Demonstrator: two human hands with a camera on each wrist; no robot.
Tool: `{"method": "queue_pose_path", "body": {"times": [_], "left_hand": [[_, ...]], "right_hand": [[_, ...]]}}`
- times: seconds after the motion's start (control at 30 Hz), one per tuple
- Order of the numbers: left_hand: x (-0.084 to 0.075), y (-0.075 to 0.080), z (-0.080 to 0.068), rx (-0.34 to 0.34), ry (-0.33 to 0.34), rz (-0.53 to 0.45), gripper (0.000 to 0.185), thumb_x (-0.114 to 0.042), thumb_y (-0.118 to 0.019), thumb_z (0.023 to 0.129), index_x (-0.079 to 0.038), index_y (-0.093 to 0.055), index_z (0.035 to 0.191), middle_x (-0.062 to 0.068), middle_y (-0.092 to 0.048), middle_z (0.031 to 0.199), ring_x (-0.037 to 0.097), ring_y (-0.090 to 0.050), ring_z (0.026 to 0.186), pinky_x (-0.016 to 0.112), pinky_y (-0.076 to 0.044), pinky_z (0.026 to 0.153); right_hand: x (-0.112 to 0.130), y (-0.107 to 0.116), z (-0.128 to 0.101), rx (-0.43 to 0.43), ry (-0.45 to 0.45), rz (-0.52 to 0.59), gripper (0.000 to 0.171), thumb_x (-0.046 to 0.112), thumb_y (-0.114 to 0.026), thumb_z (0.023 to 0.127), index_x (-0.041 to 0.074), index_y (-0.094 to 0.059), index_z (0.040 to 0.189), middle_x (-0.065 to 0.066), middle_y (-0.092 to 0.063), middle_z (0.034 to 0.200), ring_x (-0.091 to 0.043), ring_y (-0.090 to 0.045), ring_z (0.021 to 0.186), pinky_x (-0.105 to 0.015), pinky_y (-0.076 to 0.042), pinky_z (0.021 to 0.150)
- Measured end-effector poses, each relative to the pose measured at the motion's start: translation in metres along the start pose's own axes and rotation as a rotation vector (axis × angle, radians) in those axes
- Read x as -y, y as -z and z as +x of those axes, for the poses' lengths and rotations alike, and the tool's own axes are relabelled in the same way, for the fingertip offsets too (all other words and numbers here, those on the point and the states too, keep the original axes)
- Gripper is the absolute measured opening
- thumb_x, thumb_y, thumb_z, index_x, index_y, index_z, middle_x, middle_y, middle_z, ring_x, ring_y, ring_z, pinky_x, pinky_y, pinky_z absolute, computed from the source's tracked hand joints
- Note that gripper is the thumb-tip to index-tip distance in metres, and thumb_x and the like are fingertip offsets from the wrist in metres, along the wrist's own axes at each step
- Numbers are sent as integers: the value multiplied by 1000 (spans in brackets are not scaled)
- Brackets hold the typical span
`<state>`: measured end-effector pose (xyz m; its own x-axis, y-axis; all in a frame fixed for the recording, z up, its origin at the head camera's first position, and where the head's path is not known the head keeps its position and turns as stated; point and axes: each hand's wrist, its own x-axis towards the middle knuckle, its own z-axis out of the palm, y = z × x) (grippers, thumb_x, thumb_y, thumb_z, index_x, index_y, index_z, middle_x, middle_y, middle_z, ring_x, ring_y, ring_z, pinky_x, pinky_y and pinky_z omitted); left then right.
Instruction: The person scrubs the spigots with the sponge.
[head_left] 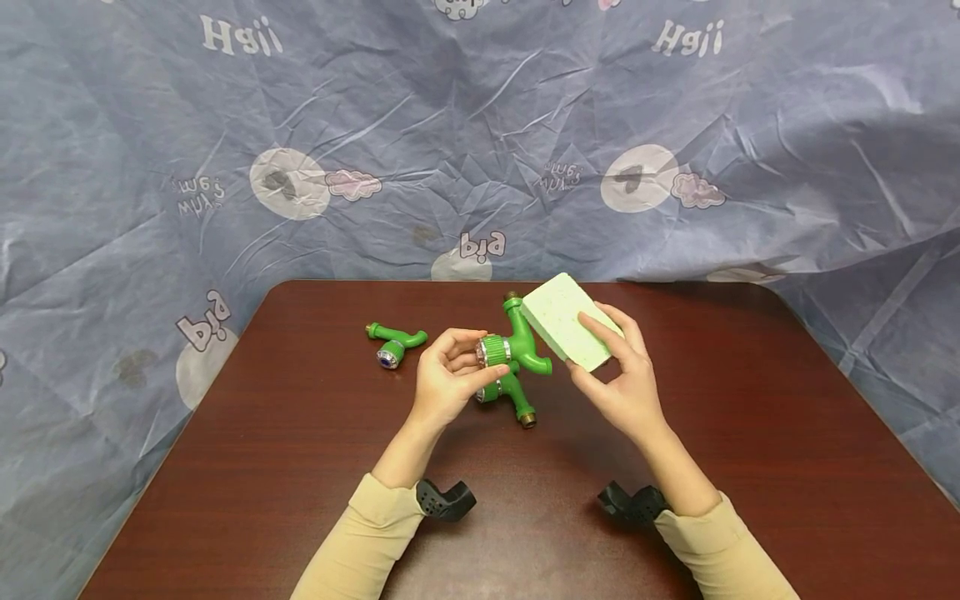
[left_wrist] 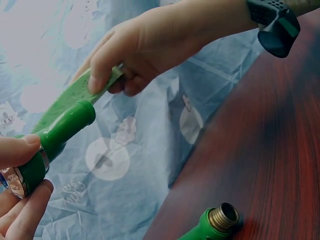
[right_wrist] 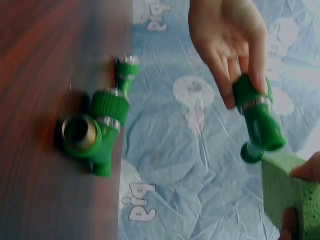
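At frame centre, above the glossy dark-wood desk (head_left: 300,467), the left hand (head_left: 446,379) curls its fingers round the ribbed collar of a green plastic faucet (head_left: 517,346). The right hand (head_left: 622,375) pinches a pale, porous rectangular sponge (head_left: 566,321) against the faucet's spout. Two more green faucets lie on the desk, one (head_left: 393,342) left of centre, one (head_left: 513,400) beneath the held one.

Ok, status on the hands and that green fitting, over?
Left hand grips green plastic tap fitting, lifted. Right hand holds pale green sponge block against it. Two more green fittings on table, clear.

Blue backdrop sheet (head_left: 480,125) — printed "Hgii" twice, "big", and mirrored "big".
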<state>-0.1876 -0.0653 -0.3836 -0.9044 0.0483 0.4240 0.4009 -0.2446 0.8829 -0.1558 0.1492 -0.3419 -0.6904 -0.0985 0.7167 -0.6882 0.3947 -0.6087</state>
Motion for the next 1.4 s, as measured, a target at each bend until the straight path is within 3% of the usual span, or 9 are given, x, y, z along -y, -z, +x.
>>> {"method": "queue_pose_path", "body": {"times": [0.17, 0.4, 0.53, 0.8, 0.97, 1.1, 1.4], "left_hand": [[1, 0, 0, -11, -1, 2, 47, 18, -75, 63, 11, -58, 106, 18, -66, 98, 12, -66, 73, 22, -55, 63], [1, -3, 0, -4, 31, 2, 46, 19, -75, 63, 11, -58, 105, 13, -66, 96, 13, -67, 74, 22, -55, 62], [1, -3, -1, -7, 40, 13, 42, 17, -75, 65, 10, -58, 103, 13, -66, 95, 13, -67, 75, 24, -56, 64], [-2, -4, -1, -1, 33, 17, 46, 17, -77, 63, 9, -59, 105, 16, -66, 96, 13, -67, 74, 23, -55, 61], [-2, -3, -1, -2, 31, 17, 48, 16, -77, 64, 10, -59, 108, 16, -66, 97, 13, -66, 73, 22, -55, 60], [-3, -1, 0, -33, 36, 16, 47, 14, -77, 65, 11, -58, 108, 13, -67, 93, 13, -66, 71, 21, -53, 58], [-1, 1, 2, -83, 17, 15, 46, 9, -78, 68, 11, -58, 109, 12, -67, 90, 14, -65, 69, 21, -52, 58]], "right_hand": [[1, 5, 2, -49, -14, 53, 54, -22, -67, 66, -14, -55, 118, -33, -38, 133, -18, -44, 115, -12, -43, 77], [13, -3, -1, 110, 175, 105, 54, -15, -70, 61, -11, -58, 114, -36, -43, 125, -31, -45, 116, -19, -41, 83], [16, -9, -3, 157, 211, 101, 55, -13, -71, 60, -7, -60, 114, -34, -45, 124, -32, -46, 114, -20, -40, 86], [10, -8, -3, 112, 199, 49, 53, -15, -70, 61, -9, -59, 113, -36, -44, 123, -37, -46, 112, -19, -40, 84], [4, -2, 0, 43, 127, 25, 52, -18, -68, 61, -13, -58, 112, -36, -42, 126, -37, -44, 114, -16, -41, 81], [3, 3, 0, 12, 83, 68, 52, -19, -67, 62, -13, -57, 113, -36, -41, 128, -32, -43, 117, -16, -42, 77], [4, 4, 2, 77, 170, 134, 49, -12, -66, 60, -12, -59, 109, -39, -44, 121, -30, -47, 114, -20, -41, 76]]}}
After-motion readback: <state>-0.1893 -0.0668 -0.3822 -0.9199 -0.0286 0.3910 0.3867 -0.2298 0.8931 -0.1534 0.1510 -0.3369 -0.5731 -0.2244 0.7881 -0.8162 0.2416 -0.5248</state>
